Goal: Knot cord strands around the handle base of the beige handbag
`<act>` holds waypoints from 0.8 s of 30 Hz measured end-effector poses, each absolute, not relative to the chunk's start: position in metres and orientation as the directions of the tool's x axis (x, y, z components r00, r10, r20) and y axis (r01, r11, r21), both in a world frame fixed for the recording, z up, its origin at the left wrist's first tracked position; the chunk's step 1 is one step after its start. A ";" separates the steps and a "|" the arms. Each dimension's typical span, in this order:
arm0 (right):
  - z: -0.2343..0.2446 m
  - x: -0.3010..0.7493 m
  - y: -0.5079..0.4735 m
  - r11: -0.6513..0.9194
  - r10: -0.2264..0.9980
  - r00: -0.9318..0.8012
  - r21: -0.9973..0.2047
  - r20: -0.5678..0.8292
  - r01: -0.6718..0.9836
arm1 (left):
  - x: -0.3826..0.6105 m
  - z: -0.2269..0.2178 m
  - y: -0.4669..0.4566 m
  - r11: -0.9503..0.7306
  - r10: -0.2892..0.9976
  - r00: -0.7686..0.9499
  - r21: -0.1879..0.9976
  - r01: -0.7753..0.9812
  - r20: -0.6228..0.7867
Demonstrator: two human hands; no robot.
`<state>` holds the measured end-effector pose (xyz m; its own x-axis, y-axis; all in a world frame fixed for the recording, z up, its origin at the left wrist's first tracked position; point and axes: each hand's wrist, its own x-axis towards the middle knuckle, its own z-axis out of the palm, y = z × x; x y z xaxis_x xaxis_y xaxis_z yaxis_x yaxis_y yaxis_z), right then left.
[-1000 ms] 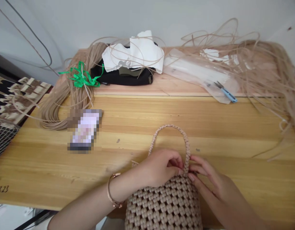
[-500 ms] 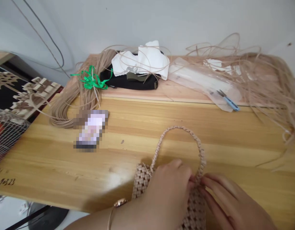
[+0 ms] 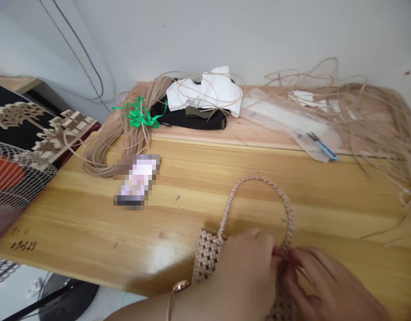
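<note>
The woven bag (image 3: 207, 252) is right in front of me, at the near side of the wooden table (image 3: 92, 232), its left part showing and most of the rest behind my left grip (image 3: 247, 267). Its braided handle (image 3: 289, 216) arches up over my hands, the left foot meeting the bag's rim. At the right foot both my grips are narrow: the left one pinches it from the left, its fingertips partly hidden, and my right grip (image 3: 329, 281) closes on it from the other side. I can't tell whether a loose strand is caught between them. A bracelet (image 3: 181, 285) circles my left wrist.

Farther up on the left lies a blurred, phone-like slab (image 3: 137, 183), near a coiled bundle of tan strands (image 3: 98, 154) with green ribbon (image 3: 141, 118) on it. Beside that sits a black pouch (image 3: 192, 121) under a crumpled white sheet (image 3: 222, 96). To the right, blue-handled snips (image 3: 327, 150) lie over a clear plastic wrapper (image 3: 279, 111), with loose strands (image 3: 376, 107) tangled along the table's far right
</note>
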<state>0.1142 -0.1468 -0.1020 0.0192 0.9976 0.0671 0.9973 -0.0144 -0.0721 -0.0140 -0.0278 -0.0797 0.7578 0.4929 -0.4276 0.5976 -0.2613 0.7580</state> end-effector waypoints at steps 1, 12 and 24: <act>-0.099 0.112 -0.141 -0.075 0.996 0.080 -0.133 0.028 0.988 | -0.014 -0.083 -0.024 -0.223 0.510 0.762 0.795 0.564 -0.398; -0.084 0.116 -0.102 -0.451 0.882 0.223 -0.602 -0.416 0.660 | -0.005 -0.099 0.008 0.077 0.397 0.749 0.832 0.549 -0.531; -0.096 0.123 -0.096 -0.499 0.865 0.246 -0.690 -0.437 0.525 | -0.004 -0.103 0.024 0.376 0.166 0.772 0.763 0.525 -0.613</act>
